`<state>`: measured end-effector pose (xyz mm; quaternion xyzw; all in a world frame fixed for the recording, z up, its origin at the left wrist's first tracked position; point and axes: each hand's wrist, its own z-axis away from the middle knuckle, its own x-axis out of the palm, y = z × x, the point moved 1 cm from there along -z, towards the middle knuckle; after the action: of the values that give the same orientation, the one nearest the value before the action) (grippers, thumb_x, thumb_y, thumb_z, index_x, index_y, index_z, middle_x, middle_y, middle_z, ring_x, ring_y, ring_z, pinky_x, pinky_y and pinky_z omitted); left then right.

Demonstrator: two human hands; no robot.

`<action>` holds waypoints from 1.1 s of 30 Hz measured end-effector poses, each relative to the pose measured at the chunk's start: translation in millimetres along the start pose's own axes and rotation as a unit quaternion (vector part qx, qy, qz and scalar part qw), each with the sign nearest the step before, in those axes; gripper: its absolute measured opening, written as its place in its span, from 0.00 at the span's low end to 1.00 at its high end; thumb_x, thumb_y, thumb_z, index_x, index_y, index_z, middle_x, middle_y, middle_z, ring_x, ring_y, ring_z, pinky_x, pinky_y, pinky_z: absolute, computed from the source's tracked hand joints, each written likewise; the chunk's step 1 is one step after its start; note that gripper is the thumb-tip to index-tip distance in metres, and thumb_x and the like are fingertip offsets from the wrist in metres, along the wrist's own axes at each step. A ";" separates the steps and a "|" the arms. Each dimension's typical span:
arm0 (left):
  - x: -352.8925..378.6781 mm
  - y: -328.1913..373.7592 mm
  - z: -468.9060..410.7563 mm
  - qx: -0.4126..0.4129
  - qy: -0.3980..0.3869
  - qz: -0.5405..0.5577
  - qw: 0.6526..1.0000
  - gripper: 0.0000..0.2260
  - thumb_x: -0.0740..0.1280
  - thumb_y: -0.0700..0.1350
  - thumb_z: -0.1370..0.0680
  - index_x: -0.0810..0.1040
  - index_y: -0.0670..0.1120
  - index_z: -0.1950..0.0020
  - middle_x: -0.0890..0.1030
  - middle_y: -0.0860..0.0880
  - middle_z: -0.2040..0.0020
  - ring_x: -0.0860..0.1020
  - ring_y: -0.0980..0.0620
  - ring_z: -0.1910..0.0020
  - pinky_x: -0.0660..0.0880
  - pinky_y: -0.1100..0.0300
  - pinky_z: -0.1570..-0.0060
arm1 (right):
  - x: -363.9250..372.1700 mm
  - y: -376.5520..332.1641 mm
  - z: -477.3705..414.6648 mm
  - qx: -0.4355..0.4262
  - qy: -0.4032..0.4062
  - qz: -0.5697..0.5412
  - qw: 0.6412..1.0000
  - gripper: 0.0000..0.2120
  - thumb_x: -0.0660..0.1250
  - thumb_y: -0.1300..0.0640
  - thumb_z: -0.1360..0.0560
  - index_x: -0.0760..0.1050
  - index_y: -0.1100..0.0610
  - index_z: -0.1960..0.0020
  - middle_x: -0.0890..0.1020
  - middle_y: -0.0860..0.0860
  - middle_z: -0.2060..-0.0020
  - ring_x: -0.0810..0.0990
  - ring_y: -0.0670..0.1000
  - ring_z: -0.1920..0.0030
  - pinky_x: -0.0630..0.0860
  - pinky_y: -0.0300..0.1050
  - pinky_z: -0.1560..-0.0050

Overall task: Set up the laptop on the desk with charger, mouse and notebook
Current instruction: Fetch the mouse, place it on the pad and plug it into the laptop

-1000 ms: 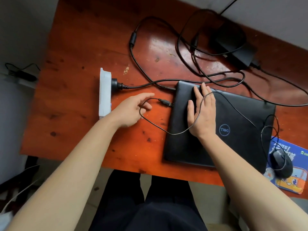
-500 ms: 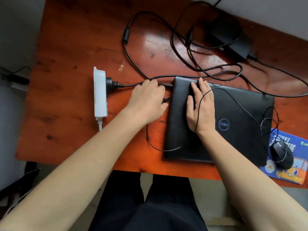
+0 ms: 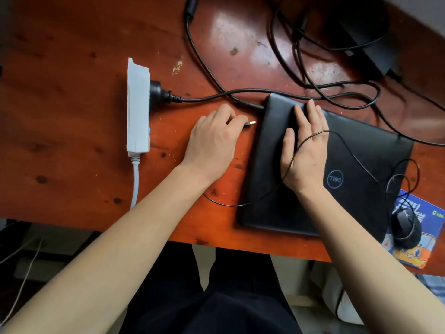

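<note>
My left hand [image 3: 213, 138] pinches the USB plug [image 3: 250, 123], aimed toward 3 o'clock at the laptop [image 3: 356, 165] edge just beside it, while my right hand [image 3: 304, 150] lies flat and open on the lid.

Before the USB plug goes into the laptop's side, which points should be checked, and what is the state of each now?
1. USB plug pinched in left hand: ok.
2. Metal end points toward laptop edge: ok.
3. Right hand flat on the closed lid, steadying it: ok.
4. Plug lined up with a port: cannot tell, ports hidden.
5. Mouse cable free of snags: not ok, it lies over the right hand.
6. Charger plug seated in laptop: ok.
</note>
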<state>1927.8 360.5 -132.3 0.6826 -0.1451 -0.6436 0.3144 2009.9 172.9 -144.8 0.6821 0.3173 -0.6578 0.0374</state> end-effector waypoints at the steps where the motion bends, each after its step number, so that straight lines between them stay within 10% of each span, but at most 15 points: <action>1: 0.9 -0.7 -0.4 0.003 0.007 0.010 1.000 0.10 0.63 0.40 0.19 0.80 0.43 0.42 0.78 0.43 0.52 0.77 0.41 0.58 0.73 0.44 0.58 | 0.3 0.5 0.5 -0.001 0.000 0.000 1.000 0.21 0.59 0.59 0.17 0.69 0.65 0.26 0.66 0.63 0.24 0.62 0.62 0.23 0.56 0.50 0.21; 22: 12.2 -28.3 3.4 0.089 0.016 0.200 0.976 0.06 0.71 0.31 0.30 0.83 0.41 0.62 0.82 0.46 0.57 0.79 0.45 0.58 0.74 0.48 0.55 | 0.5 2.3 1.5 0.001 -0.003 0.030 1.000 0.21 0.59 0.60 0.17 0.68 0.65 0.26 0.66 0.64 0.25 0.63 0.64 0.24 0.56 0.52 0.21; 33: 5.4 -24.5 -5.2 -0.006 -0.011 0.242 0.970 0.08 0.71 0.32 0.32 0.85 0.45 0.63 0.86 0.51 0.59 0.79 0.48 0.58 0.75 0.53 0.55 | 1.2 -0.3 1.1 0.004 -0.002 0.028 1.000 0.21 0.59 0.61 0.18 0.69 0.65 0.26 0.67 0.64 0.25 0.63 0.65 0.24 0.56 0.51 0.21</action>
<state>1928.5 377.1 -151.8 0.6179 -0.3054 -0.5571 0.4633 2008.7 173.1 -146.0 0.6899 0.2951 -0.6588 0.0541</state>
